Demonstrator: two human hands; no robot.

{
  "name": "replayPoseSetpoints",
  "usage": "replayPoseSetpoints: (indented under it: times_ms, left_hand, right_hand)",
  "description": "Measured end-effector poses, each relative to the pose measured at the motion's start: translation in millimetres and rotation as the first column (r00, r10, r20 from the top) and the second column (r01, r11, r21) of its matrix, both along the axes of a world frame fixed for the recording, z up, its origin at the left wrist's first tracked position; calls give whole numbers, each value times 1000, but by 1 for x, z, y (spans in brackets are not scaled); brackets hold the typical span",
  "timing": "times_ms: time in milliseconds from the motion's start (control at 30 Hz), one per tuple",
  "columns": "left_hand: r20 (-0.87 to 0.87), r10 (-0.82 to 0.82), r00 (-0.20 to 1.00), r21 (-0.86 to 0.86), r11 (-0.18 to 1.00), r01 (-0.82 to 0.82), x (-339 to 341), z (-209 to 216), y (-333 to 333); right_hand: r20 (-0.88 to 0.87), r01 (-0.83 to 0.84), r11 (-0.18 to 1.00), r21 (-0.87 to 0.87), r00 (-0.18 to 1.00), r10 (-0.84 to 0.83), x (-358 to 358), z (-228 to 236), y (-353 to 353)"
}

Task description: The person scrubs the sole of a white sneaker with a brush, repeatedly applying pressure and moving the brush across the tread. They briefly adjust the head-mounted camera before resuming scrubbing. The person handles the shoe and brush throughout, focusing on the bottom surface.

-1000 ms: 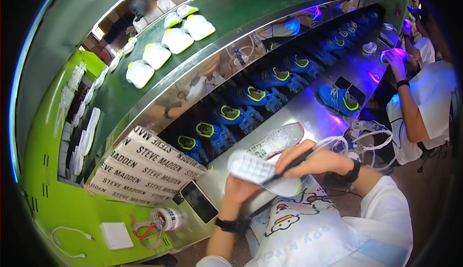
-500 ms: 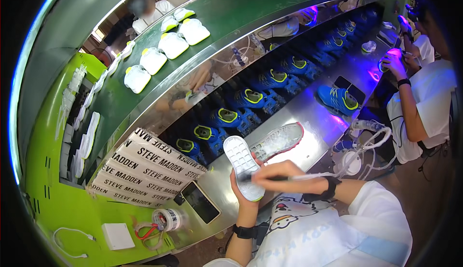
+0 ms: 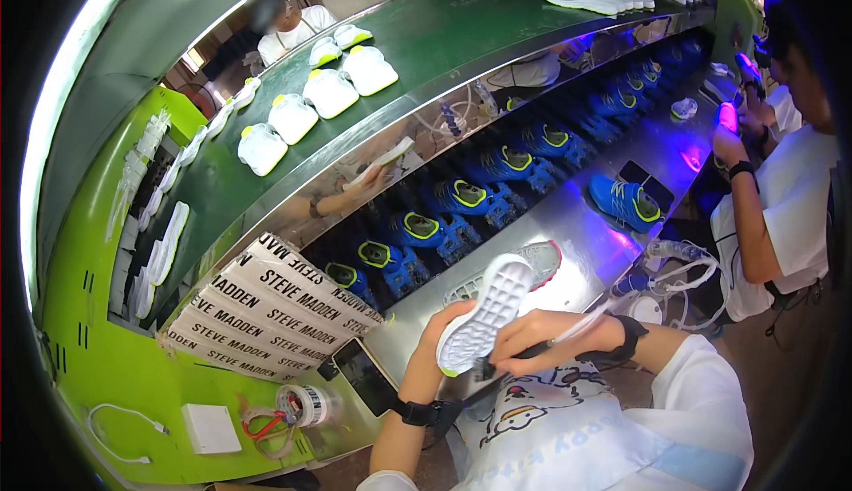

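The left hand [image 3: 437, 336] is curled round the left edge of a white sole [image 3: 484, 314], which is held tilted above the bench, tread up, its top end pointing to 1 o'clock. The right hand [image 3: 543, 338] has its fingers pinched on a dark tool [image 3: 532, 352] by the sole's lower edge; whether the tool touches it cannot be told. A white cord [image 3: 581, 324] trails from there toward 2 o'clock. Just beyond the white sole, at 1 o'clock and partly hidden, lies a grey sole [image 3: 543, 256]; farther off at 2 stands a blue shoe [image 3: 626, 203]. A carton [image 3: 266, 314] blocks 9 to 10 o'clock, with a phone [image 3: 366, 377] against its near side and a tape roll [image 3: 306, 405] and scissors [image 3: 266, 426] at 8. The metal bench [image 3: 581, 265] shines under lamps, purple toward 2, where a co-worker [image 3: 794, 225] sits. Its far edge meets racked shoes [image 3: 470, 196], with a green belt [image 3: 426, 39] beyond; bench surface shows between grey sole and blue shoe.
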State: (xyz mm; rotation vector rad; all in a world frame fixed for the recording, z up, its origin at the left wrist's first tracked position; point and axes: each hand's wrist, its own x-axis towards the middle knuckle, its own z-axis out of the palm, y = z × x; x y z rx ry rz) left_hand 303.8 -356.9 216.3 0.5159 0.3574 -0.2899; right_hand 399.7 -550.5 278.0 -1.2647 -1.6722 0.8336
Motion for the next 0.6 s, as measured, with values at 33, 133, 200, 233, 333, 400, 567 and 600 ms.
replayPoseSetpoints:
  times_ms: [33,133,200,233,333,400,567,600]
  left_hand:
    - [-84,-47,995,34,998,50,2,0,1]
    - [-215,-91,972,242,960,143,12,33,-2]
    - [-161,-221,962,279,924,259,16,28,1]
    - [-176,-186,967,370,898,240,14,26,1]
    - [-180,-196,964,322,914,246,23,37,1]
    - [-96,-220,971,639,734,230,30,34,-6]
    - [14,-38,999,515,857,25,11,41,-15]
    - [109,35,993,459,885,-81,10,43,-17]
  right_hand:
    - [-61,31,999,45,998,-28,1,3,0]
    - [-130,78,993,92,989,-66,5,5,-1]
    - [-13,-4,999,40,1000,5,13,-6,-6]
    - [39,-4,999,-42,999,6,15,-5,-14]
    - [-359,93,992,-83,926,-117,23,4,-22]
    - [-159,208,978,23,966,-202,28,-15,-33]
    - [-193,557,829,-54,809,-556,47,-1,-50]
    - [-140,579,787,212,815,-562,44,8,-39]
